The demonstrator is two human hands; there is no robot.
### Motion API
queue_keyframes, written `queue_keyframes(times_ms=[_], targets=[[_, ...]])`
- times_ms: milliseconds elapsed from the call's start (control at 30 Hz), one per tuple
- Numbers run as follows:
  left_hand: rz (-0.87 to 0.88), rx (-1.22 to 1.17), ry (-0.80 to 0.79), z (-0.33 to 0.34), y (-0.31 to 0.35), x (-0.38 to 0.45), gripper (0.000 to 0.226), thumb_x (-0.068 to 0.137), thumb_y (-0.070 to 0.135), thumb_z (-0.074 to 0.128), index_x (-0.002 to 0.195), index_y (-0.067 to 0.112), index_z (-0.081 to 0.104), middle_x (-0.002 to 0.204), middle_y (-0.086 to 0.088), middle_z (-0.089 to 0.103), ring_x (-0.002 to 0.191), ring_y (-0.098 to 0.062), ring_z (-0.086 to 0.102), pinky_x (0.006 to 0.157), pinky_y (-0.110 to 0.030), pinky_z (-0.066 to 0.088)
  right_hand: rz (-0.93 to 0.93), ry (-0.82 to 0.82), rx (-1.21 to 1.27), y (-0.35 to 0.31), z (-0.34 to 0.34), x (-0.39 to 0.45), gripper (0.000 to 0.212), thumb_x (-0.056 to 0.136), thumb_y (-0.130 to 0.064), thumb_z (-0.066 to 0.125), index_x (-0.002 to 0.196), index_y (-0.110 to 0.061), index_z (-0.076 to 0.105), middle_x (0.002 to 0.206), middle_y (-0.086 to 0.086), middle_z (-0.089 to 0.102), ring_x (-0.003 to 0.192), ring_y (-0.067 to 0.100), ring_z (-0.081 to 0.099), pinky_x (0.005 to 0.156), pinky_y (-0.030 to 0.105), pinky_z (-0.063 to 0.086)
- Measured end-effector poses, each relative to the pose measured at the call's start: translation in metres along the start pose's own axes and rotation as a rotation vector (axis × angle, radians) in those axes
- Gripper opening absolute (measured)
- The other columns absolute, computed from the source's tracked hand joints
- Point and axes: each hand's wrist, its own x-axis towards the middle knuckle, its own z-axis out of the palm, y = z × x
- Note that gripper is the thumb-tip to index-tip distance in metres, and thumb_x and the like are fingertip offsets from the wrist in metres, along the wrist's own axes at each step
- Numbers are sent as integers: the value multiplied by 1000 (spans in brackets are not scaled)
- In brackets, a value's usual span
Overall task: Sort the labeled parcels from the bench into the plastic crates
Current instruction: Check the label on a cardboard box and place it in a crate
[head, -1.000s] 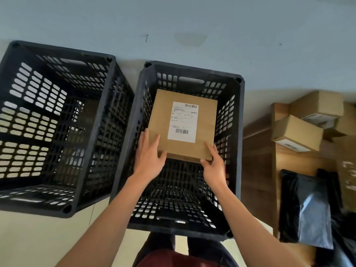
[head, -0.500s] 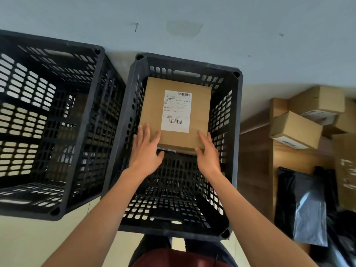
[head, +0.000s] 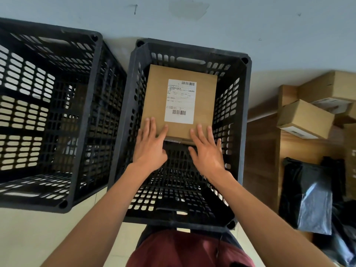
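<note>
Both forearms reach down into the right crate (head: 238, 132). Left hand (head: 149, 145) and right hand (head: 208, 151) are flat, fingers spread and extended; fingertips lie over the near edge of the box (head: 158, 99), thumbs free below it. Neither hand is curled round anything; whether the fingertips press or only hover, I cannot tell. The box sits inside this crate toward its far wall, label (head: 180, 101) face up. Step in hand, by judgement: placement and release of this parcel. The left crate (head: 92, 116) stands just beside; no parcel clearly seen in it. Farther right, on the wooden bench (head: 264, 155), lie black bags (head: 306, 195) and more boxes (head: 306, 118). Next move likely calls for lifting both hands clear of the crate rim and turning right to the bench for another parcel, reading its label first.
</note>
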Motion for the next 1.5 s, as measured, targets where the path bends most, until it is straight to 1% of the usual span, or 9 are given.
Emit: queue_keyframes(times_ms=[300,467,700,800,867,1000,1067,1267,1500], targets=[[15,-11,-27,-9,-7,3,90,95,22,60,165,33,4,172,-13,-20,158,-30,-21,126,-56,13,7,31,58,2,8,2,69,107,-26,48,167,-28,15,175,-6,-4,159,26,-19,116,66,38],[43,-57,33,-17,-15,3,76,96,26,62,162,35,26,172,-11,-1,159,-31,-1,124,-55,20,12,-49,59,-1,-6,1,71,106,-21,47,167,-30,11,174,-7,-11,158,24,-22,125,64,21],[55,-303,87,-41,-8,-13,55,104,34,55,156,23,42,165,-5,33,152,-27,23,120,-55,30,105,161,464,-23,-31,-35,52,106,-15,55,156,-12,42,168,11,31,157,28,23,123,35,26],[101,-453,88,-49,-1,-35,53,106,34,55,156,26,43,160,0,43,149,-24,36,116,-44,35,203,201,689,-28,-42,-64,51,108,-22,55,157,-23,44,159,5,47,103,16,67,82,16,53],[131,-567,58,-58,9,-49,52,106,34,55,156,31,42,162,4,42,149,-21,37,114,-37,34,259,252,791,-28,-49,-84,49,108,-28,56,156,-30,46,155,5,51,94,19,69,67,19,52],[223,-658,48,-75,36,-67,48,107,31,54,155,28,45,153,13,47,132,-3,52,104,-14,33,286,385,963,-18,-65,-127,45,106,-31,58,151,-33,52,151,1,57,131,16,57,104,32,48],[285,-674,52,-82,57,-73,46,107,32,55,152,26,49,150,11,52,136,-7,50,114,-26,36,306,436,1067,-6,-72,-148,43,106,-31,59,149,-32,55,146,-10,60,137,10,54,115,36,45],[453,-654,72,-94,147,-89,41,105,30,58,146,27,56,136,9,64,110,1,59,84,-9,39,419,602,1162,52,-89,-213,43,105,-28,60,148,-28,57,142,-11,62,130,7,58,114,44,48],[676,-586,-63,-74,294,-127,40,105,33,59,145,30,57,130,13,64,112,-2,61,81,-7,42,562,797,1244,143,-91,-321,42,105,-29,61,146,-31,58,141,-11,63,128,8,60,112,43,49]])
